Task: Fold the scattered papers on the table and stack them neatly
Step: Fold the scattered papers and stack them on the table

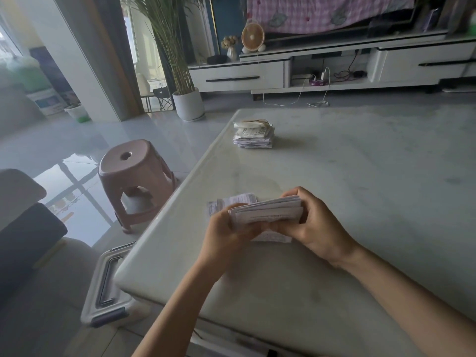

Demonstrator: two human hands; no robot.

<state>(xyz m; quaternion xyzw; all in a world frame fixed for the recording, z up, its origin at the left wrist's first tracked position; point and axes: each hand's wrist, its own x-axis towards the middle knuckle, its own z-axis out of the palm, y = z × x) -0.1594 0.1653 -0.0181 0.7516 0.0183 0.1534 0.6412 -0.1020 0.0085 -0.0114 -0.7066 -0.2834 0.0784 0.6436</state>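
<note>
Both hands hold one bundle of folded white papers (268,211) just above the marble table (360,189), near its left front part. My left hand (226,231) grips the bundle's left end; my right hand (311,220) grips its right end with fingers curled over the top. Beneath and behind the bundle lie a few loose printed papers (231,200) flat on the table, and another sheet's edge (273,238) shows below the hands. A neat stack of folded papers (253,135) sits farther back near the table's left edge.
A pink plastic stool (134,181) stands on the floor left of the table. A lidded plastic box (108,284) sits on the floor by the table's near left corner. A potted plant (188,104) and a white TV cabinet (334,65) stand beyond the table.
</note>
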